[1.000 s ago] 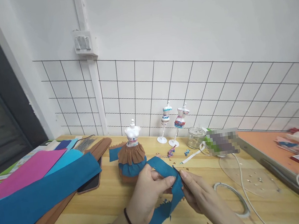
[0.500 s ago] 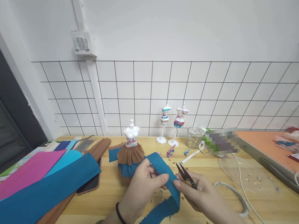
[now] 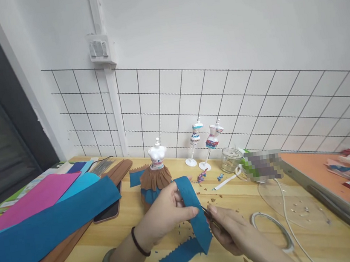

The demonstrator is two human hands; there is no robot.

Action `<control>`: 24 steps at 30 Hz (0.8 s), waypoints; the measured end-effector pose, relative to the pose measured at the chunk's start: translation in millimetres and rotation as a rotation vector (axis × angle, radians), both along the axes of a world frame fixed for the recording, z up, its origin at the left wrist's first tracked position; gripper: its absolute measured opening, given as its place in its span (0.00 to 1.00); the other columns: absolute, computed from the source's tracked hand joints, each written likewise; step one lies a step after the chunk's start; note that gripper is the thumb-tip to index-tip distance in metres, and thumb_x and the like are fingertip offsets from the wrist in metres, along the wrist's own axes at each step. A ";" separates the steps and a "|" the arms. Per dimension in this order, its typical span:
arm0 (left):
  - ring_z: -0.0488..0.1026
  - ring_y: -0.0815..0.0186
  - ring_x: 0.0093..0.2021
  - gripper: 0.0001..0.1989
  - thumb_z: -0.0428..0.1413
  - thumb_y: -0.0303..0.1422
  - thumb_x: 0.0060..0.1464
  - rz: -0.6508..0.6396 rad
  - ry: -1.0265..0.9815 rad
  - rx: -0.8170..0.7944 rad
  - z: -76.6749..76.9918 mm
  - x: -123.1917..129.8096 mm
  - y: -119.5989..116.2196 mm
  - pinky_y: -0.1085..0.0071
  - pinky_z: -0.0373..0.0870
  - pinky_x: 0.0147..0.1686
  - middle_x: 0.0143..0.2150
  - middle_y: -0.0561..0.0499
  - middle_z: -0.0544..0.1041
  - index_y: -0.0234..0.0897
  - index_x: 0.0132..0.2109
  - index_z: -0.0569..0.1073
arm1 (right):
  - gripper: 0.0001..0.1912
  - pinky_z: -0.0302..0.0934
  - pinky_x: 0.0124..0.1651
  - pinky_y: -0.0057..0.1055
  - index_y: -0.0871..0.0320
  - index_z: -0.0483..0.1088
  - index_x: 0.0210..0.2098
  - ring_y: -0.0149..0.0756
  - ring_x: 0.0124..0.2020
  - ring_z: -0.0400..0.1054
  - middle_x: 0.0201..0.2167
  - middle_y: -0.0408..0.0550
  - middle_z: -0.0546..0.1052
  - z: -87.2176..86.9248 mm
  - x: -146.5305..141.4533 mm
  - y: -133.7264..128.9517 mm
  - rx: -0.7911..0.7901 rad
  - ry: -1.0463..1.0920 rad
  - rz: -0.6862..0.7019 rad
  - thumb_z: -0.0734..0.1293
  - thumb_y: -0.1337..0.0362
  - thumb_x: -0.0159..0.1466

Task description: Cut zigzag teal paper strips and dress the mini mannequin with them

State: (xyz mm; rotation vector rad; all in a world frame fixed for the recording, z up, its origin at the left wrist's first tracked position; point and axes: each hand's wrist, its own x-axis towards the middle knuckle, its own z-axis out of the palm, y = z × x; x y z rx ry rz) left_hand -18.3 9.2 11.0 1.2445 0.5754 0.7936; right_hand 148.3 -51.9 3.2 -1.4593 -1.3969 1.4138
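Two bare hands are at work over one wooden table [image 3: 88, 258], and between them is a single strip [image 3: 201, 228] of blue cloth, matte and felt-like, arching up, bending over and running down to the tabletop, where its lower length shows a zigzag edge. The left hand [image 3: 163, 216] has it clamped, thumb flat on the face and the other fingers behind; the right hand [image 3: 234, 228] has its fingers closed round one pair of dark snips [image 3: 208, 214], the tips at the strip's right edge, though I can't tell whether the blades are parted. I count three white mannequins: one bust [image 3: 157, 154] wearing a gathered skirt [image 3: 155, 177], brown over blue, and two slimmer forms [image 3: 195, 134] [image 3: 213, 138] on round-footed stands, wrapped in colourful bands. The left hand hides part of the skirt from me. To the left, four large cloths overlap, dark blue [image 3: 55, 224], pink [image 3: 35, 198], light blue [image 3: 85, 183] and brown [image 3: 50, 261], the dark blue partly covering one phone [image 3: 108, 212]. Rightward sit one round clear jar [image 3: 232, 160] and one ring of tape [image 3: 284, 230], just beside the right hand; a pale cord [image 3: 284, 207] trails past the ring. Small triangular offcuts [image 3: 213, 200] litter the wood.
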 end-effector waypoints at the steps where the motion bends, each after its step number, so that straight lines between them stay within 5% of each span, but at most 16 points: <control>1: 0.72 0.65 0.36 0.20 0.61 0.24 0.41 -0.003 0.002 0.002 -0.9 0.3 0.5 0.67 0.68 0.38 0.33 0.51 0.74 0.36 0.43 0.66 | 0.23 0.35 0.17 0.24 0.56 0.55 0.21 0.23 0.14 0.41 0.12 0.32 0.51 0.4 0.0 0.1 -0.008 0.002 0.008 0.54 0.46 0.62; 24: 0.70 0.68 0.29 0.23 0.61 0.24 0.38 0.001 0.113 0.042 -6.3 2.9 5.2 0.66 0.66 0.37 0.25 0.56 0.70 0.36 0.44 0.65 | 0.24 0.37 0.19 0.24 0.57 0.55 0.22 0.25 0.17 0.41 0.15 0.34 0.51 3.3 -2.4 -0.8 0.011 -0.053 0.060 0.53 0.42 0.60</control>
